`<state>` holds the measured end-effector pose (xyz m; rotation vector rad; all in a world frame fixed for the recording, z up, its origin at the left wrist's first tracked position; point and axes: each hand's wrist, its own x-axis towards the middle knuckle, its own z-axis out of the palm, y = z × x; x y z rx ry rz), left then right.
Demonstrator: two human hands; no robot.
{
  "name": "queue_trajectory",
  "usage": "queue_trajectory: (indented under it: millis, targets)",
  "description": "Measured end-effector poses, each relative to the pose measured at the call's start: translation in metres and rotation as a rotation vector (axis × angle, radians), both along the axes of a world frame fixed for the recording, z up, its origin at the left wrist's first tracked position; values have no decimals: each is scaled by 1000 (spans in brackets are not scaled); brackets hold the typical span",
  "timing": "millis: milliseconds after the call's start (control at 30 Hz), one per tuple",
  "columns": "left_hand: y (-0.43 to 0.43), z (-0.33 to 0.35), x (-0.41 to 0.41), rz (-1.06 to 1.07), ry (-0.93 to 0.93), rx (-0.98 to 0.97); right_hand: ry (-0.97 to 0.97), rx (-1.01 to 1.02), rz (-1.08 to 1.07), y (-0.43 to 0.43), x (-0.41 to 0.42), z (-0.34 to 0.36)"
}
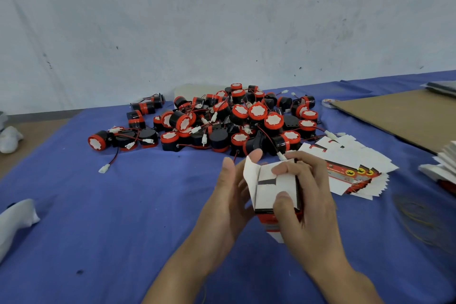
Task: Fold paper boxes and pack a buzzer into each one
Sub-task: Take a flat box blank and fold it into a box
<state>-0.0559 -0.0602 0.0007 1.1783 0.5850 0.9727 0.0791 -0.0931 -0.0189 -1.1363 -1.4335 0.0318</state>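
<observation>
Matt, woven blue cloth lies at six o'clock, the buzzers at twelve are shiny black-and-red plastic, the box is smooth white card, and the brown cardboard at two is matt.

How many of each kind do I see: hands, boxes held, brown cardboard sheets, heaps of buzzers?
Hands: 2, left hand and right hand
Held box: 1
Brown cardboard sheet: 1
Heap of buzzers: 1
Total: 5

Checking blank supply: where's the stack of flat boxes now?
Head view, right of centre: the flat boxes lie fanned on the blue cloth, just beyond the right hand and at the near right edge of the buzzer pile.
</observation>
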Motion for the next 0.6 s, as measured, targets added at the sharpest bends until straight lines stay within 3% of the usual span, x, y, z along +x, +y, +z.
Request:
queue_trajectory:
  millis: [200, 600]
  targets:
    - [-1, -2, 3, -83, -81, -166, -128, -22, -7, 0, 2, -4]
    - [7, -16, 4, 25, 138, 41, -310, 16, 26, -1, -1, -6]
